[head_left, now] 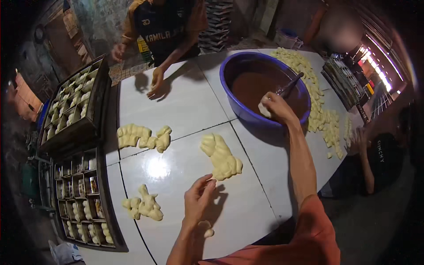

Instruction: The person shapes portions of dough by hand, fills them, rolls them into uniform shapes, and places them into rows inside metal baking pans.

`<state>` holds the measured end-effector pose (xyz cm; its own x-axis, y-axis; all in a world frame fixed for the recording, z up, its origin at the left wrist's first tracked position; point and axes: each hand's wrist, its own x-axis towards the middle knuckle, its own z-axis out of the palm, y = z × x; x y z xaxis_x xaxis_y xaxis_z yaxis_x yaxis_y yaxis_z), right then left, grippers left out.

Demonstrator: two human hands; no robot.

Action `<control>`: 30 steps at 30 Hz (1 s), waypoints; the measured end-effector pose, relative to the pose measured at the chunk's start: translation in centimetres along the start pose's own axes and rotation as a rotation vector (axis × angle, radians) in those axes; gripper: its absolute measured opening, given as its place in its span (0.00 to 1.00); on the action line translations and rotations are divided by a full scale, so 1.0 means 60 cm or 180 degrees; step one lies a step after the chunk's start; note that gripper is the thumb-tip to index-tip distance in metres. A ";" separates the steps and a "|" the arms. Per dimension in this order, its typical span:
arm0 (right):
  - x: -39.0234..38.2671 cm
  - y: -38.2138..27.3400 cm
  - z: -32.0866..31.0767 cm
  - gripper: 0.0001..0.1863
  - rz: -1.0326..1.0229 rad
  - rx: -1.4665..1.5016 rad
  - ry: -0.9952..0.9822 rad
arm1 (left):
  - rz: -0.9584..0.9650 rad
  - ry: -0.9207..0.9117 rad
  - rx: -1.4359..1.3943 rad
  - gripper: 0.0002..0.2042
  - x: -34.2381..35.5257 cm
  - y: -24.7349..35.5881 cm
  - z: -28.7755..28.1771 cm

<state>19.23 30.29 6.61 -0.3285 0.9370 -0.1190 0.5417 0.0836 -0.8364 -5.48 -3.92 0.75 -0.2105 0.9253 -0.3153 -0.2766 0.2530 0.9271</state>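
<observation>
My right hand (277,105) is over the near side of a purple basin (238,107), its fingers closed on a pale piece of dough (264,110). The basin holds a brown filling (251,88), and a dark-handled utensil (293,81) rests in it. My left hand (199,197) hovers above the white table with its fingers loosely apart and nothing in them. Just beyond its fingertips lies a lumpy cluster of yellow dough pieces (222,158). A small dough scrap (206,229) sits beside my left forearm.
More dough clusters (143,137) (143,203) lie at the left of the tiled table (176,99). Sectioned trays (105,194) with dough stand along the left edge. Many small dough pieces (316,97) spread right of the basin. A co-worker's hand (156,81) reaches over the far side; another person sits right.
</observation>
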 end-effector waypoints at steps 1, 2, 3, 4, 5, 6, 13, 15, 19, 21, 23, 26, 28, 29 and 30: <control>0.023 0.015 0.006 0.12 -0.0048 -0.0699 -0.0145 | -0.0002 0.0054 0.0003 0.21 -0.001 -0.008 -0.011; 0.035 0.025 0.010 0.13 -0.0160 -0.1082 -0.0419 | -0.0004 0.0096 -0.0010 0.21 -0.001 -0.011 -0.016; 0.045 0.036 0.012 0.15 -0.0265 -0.1470 -0.0685 | -0.0005 0.0107 -0.0021 0.21 -0.003 -0.007 -0.017; 0.054 0.046 0.019 0.15 -0.0268 -0.1467 -0.0704 | -0.0087 0.0051 0.0081 0.21 -0.011 0.003 -0.017; 0.061 0.058 0.022 0.14 -0.0269 -0.1727 -0.0959 | -0.0172 -0.0020 0.0180 0.21 -0.016 0.008 -0.016; 0.064 0.072 0.020 0.14 -0.0259 -0.1988 -0.1207 | -0.0365 -0.0056 -0.0021 0.21 -0.018 0.006 -0.009; -0.014 -0.041 0.009 0.12 0.0135 0.1458 -0.0680 | -0.0289 -0.0137 0.0224 0.21 -0.009 0.014 -0.003; -0.042 -0.069 0.049 0.10 0.0052 0.1830 -0.0823 | -0.0181 -0.0105 0.0331 0.20 0.000 0.020 0.008; -0.159 -0.102 0.149 0.07 0.0149 0.2835 -0.0730 | 0.0022 -0.0401 -0.0572 0.24 0.024 0.021 0.060; -0.202 -0.068 0.211 0.07 0.0050 0.3229 -0.0655 | -0.0026 -0.0341 -0.1121 0.24 0.028 0.014 0.090; -0.254 -0.075 0.272 0.08 0.0345 0.3369 -0.0827 | -0.0049 -0.0183 -0.1621 0.24 0.014 0.004 0.070; -0.305 -0.069 0.323 0.09 0.0493 0.3428 -0.1187 | -0.0273 -0.0064 -0.2490 0.17 -0.019 -0.008 0.023; -0.338 -0.078 0.350 0.10 0.0494 0.3296 -0.1278 | -0.0221 0.0389 -0.2267 0.16 -0.029 -0.047 -0.018; -0.352 -0.071 0.360 0.15 0.0367 0.2863 -0.1340 | -0.0160 0.0727 -0.2046 0.15 -0.033 -0.051 -0.033; -0.365 -0.063 0.379 0.19 -0.0054 0.2554 -0.1148 | -0.0054 0.0845 -0.1915 0.13 -0.042 -0.053 -0.047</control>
<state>6.78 1.71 0.18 -0.6294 0.7621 -0.1515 -0.1282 -0.2941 -0.9471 -6.69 -7.83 -1.97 -0.4044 0.8019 -0.4398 -0.7418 -0.0063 0.6706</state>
